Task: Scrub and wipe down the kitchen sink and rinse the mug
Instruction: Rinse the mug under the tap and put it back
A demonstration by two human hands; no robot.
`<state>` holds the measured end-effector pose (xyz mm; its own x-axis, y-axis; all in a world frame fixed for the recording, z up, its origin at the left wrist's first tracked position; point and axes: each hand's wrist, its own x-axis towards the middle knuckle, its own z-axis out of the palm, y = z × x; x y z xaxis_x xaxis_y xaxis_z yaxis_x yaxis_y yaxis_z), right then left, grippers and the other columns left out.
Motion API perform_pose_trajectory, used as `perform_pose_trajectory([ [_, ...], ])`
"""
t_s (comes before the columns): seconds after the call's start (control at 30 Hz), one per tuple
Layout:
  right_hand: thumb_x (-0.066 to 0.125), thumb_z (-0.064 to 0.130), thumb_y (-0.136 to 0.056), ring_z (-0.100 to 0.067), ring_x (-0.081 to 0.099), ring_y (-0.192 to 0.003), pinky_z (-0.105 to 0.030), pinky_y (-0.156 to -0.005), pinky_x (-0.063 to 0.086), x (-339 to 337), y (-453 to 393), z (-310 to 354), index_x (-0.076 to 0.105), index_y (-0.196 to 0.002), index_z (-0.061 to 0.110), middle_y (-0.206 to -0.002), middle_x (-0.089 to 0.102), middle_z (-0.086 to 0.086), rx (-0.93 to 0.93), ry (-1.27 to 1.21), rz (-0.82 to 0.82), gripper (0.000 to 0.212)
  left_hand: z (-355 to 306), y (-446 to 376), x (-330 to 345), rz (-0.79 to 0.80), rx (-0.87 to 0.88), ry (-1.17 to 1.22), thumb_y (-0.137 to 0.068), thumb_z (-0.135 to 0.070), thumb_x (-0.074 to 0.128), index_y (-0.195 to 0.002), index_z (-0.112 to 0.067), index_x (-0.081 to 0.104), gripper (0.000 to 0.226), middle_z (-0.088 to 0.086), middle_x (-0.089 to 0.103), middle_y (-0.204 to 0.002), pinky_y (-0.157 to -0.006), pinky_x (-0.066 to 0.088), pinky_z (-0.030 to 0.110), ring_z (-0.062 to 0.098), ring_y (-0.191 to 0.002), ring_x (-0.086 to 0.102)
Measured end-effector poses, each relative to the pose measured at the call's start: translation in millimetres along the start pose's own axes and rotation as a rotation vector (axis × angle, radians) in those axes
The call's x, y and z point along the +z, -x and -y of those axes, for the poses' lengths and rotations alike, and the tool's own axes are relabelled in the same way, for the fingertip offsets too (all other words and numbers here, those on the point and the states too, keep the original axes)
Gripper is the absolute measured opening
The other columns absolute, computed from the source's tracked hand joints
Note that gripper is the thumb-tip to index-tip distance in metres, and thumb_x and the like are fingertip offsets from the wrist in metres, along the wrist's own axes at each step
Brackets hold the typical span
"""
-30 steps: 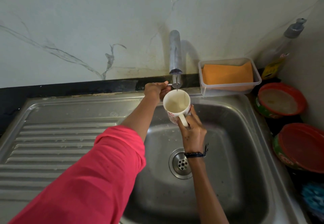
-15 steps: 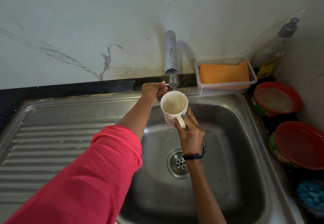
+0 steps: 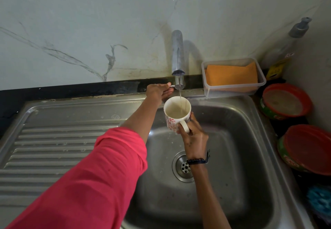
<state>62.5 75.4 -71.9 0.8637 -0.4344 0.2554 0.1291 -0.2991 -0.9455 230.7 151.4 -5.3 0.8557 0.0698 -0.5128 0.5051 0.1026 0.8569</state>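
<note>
**Steel basin, mug under the tap**

Steel sink (image 3: 232, 157) walls ring our arms, with bare basin around the drain (image 3: 183, 167). Our right hand (image 3: 194, 136) curls around the handle of the white mug (image 3: 176, 115), red flower prints on its side, holding it under the tap (image 3: 177, 54); a thin stream falls into it. Our left hand (image 3: 158, 91) grips the tap lever. The bottle (image 3: 284, 53) label is unreadable.

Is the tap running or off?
Running: a thin stream falls from the tap into the mug held beneath by the right hand.
</note>
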Motion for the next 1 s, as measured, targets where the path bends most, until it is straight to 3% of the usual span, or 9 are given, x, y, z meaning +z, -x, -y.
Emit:
perform_pose_trajectory([
  [0.13,0.059,0.036,-0.082,-0.001,0.057,-0.103,-0.006,-0.08,0.047,1.4,0.1,-2.2,0.07,-0.09,0.002,-0.126,0.052,0.009,0.015,-0.015,0.01,0.037,-1.1,1.6,-1.0,0.017,0.016,-0.004,-0.083,0.002,0.062,-0.094,0.009,0.059,0.013,0.014,0.061,-0.071,-0.054,0.056,0.02,0.01,-0.045,0.064],
  [0.27,0.066,0.017,-0.082,0.002,0.053,-0.107,-0.004,-0.083,0.044,2.6,0.4,-5.8,0.07,-0.096,0.0,-0.126,0.053,0.009,0.051,-0.02,0.007,0.022,-2.2,3.0,0.2,0.011,-0.011,-0.015,-0.083,0.001,0.062,-0.086,0.005,0.058,0.006,0.014,0.062,-0.071,-0.062,0.056,0.022,0.014,-0.056,0.064],
  [0.4,0.066,0.015,-0.085,-0.004,0.06,-0.102,-0.019,-0.083,0.052,2.2,0.8,-8.8,0.07,-0.102,0.005,-0.125,0.056,0.01,0.091,-0.01,0.032,0.02,-4.4,4.0,0.0,0.02,-0.037,-0.017,-0.084,0.001,0.06,-0.093,0.008,0.058,0.011,0.014,0.061,-0.073,-0.078,0.053,0.027,0.016,-0.065,0.062],
  [0.57,0.067,0.007,-0.083,-0.003,0.058,-0.085,-0.008,-0.071,0.047,1.7,-3.3,-10.1,0.07,-0.093,-0.001,-0.103,0.069,-0.004,0.195,-0.01,0.014,0.013,-6.2,7.5,0.3,0.007,-0.042,-0.017,-0.084,0.001,0.061,-0.106,0.011,0.058,0.025,0.014,0.062,-0.073,-0.06,0.056,0.022,0.016,-0.065,0.063],
  [0.7,0.067,0.006,-0.082,-0.004,0.059,-0.081,-0.013,-0.069,0.048,1.1,-4.5,-11.0,0.07,-0.09,0.002,-0.094,0.069,-0.001,0.203,-0.003,0.036,0.01,-8.0,9.5,0.3,-0.006,-0.06,-0.009,-0.083,0.002,0.062,-0.104,0.011,0.058,0.023,0.014,0.064,-0.066,-0.051,0.055,0.019,0.014,-0.056,0.065],
  [0.8,0.067,0.005,-0.081,-0.005,0.06,-0.084,-0.016,-0.072,0.05,0.2,-5.1,-11.7,0.07,-0.091,0.002,-0.097,0.069,0.0,0.216,-0.006,0.025,0.01,-9.8,10.1,0.2,-0.005,-0.076,-0.017,-0.082,0.001,0.063,-0.09,0.007,0.059,0.011,0.014,0.063,-0.068,-0.05,0.055,0.018,0.01,-0.044,0.063],
  [1.0,0.066,0.007,-0.082,-0.021,0.067,-0.088,-0.027,-0.078,0.055,-0.3,-7.2,-12.3,0.071,-0.096,0.005,-0.097,0.07,-0.004,0.318,-0.025,0.063,0.015,-9.7,9.3,-0.1,-0.013,-0.073,-0.03,-0.082,0.002,0.063,-0.08,0.002,0.057,0.007,0.014,0.062,-0.071,-0.052,0.055,0.019,0.012,-0.049,0.063],
])
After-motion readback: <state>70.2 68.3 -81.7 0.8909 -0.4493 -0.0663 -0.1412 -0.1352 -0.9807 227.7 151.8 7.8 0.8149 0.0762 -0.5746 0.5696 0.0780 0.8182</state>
